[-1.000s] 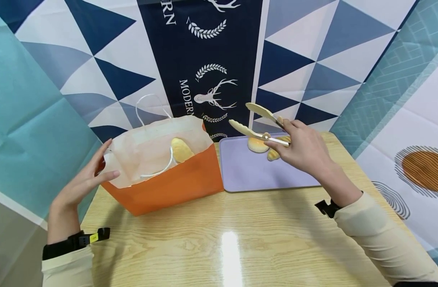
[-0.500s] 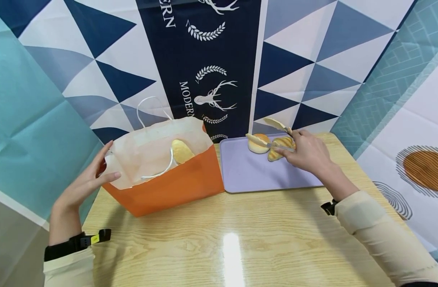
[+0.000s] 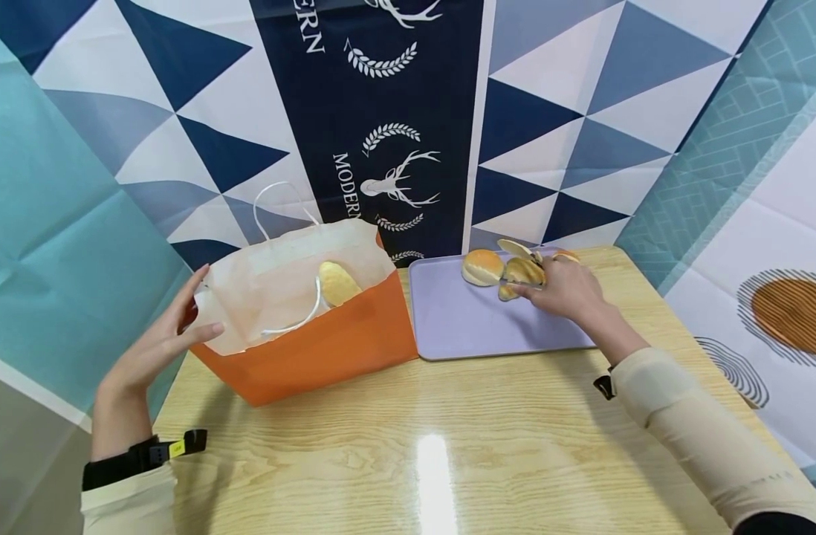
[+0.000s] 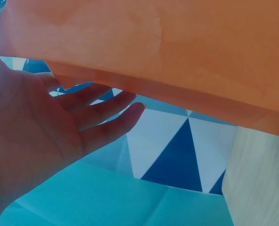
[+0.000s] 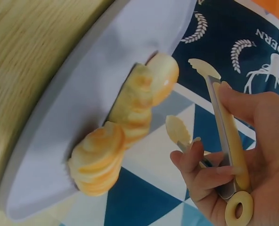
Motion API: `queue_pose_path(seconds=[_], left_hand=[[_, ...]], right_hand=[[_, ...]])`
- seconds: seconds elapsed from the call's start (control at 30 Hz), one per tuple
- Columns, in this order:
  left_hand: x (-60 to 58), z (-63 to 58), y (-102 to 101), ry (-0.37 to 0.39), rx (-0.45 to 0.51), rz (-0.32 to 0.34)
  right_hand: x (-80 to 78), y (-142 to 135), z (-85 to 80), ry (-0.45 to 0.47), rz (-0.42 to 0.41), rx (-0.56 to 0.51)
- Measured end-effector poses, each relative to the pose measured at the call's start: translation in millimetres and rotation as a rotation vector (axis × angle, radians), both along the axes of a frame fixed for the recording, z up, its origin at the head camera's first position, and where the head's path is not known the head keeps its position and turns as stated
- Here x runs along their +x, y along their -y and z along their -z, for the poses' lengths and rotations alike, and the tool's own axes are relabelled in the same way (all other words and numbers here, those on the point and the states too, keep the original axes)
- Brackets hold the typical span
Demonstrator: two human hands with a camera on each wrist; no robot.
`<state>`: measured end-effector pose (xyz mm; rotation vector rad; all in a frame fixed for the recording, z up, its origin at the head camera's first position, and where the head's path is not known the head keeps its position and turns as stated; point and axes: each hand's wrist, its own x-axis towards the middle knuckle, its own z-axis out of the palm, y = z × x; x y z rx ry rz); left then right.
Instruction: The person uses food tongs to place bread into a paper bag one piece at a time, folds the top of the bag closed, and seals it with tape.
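My left hand [image 3: 155, 334] touches the left side of an orange paper bag [image 3: 314, 349], its fingers straight along the paper in the left wrist view. A yellow bread-like piece [image 3: 337, 282] shows inside the bag's pale opening. My right hand [image 3: 571, 288] holds a pair of tongs [image 5: 228, 136] with cream tips, spread apart. In the head view these tips lie around or over a ridged bread roll [image 3: 525, 270]; contact cannot be told. Beside it is a round bun [image 3: 481, 267]. Another twisted roll [image 5: 97, 160] sits behind my hand, mostly hidden in the head view.
The breads lie along the back of a lilac tray [image 3: 455, 327], right of the bag on a wooden table [image 3: 341, 453]. A white cord handle [image 3: 257, 215] rises behind the bag. Patterned cloth walls [image 3: 394, 96] stand close behind and at both sides.
My right hand has lowered the tongs and brought them right, from above the tray to the ridged roll. The left hand and bag have stayed nearly still.
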<state>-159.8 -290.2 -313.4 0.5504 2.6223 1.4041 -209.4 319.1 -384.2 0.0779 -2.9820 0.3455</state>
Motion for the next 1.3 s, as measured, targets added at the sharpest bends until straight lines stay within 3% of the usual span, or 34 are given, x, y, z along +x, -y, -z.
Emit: queue_pose_path(seconds=[0.47, 0.8, 1.3], left_hand=[[1.4, 2.8, 2, -0.011, 0.002, 0.006], [0.9, 2.8, 2, -0.018, -0.003, 0.001], [1.9, 1.4, 2, -0.011, -0.009, -0.01]], right_hand=[[-17.3, 1, 15.3, 0.092, 0.017, -0.007], [-22.4, 8, 17.6, 0.042, 0.045, 0.022], [-22.0, 10, 17.5, 0.04, 0.04, 0.026]])
